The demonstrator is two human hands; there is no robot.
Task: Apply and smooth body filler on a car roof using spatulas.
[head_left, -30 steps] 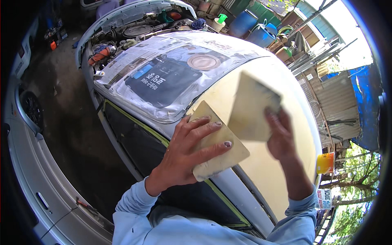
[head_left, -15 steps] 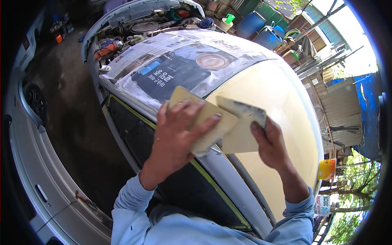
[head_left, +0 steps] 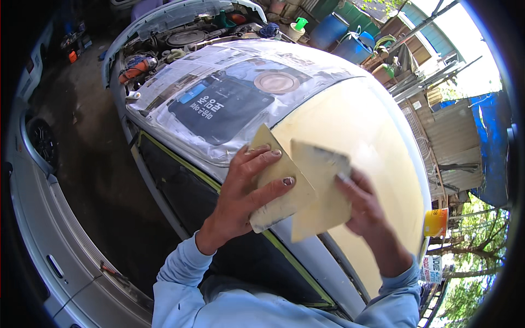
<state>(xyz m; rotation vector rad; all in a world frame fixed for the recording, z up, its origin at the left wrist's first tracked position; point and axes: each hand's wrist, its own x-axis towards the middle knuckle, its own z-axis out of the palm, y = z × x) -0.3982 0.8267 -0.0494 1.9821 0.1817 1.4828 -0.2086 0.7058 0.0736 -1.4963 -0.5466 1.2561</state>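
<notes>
My left hand (head_left: 236, 194) grips a flat, pale yellow putty spreader (head_left: 295, 198), with the thumb lying across its face. A second cream spreader (head_left: 321, 191), dark-smeared along its upper edge, is pinched in my right hand (head_left: 363, 205), which is slightly blurred. The two spreaders are close together, the left one partly overlapping the right; whether they touch I cannot tell. Both are above the near edge of a car roof (head_left: 361, 126) coated in smooth cream material.
Newspaper and plastic sheet (head_left: 219, 104) cover the car's front, beyond which the engine bay (head_left: 188, 38) lies exposed. Dark masking (head_left: 180, 180) covers the side windows. A silver car (head_left: 65, 235) is parked at left. Blue barrels (head_left: 328, 30) and a yellow-orange bucket (head_left: 436, 223) are at right.
The left spreader has tilted more upright and moved slightly right. My right hand has shifted a little lower with its spreader, whose lower end has swung down. The view has shifted slightly.
</notes>
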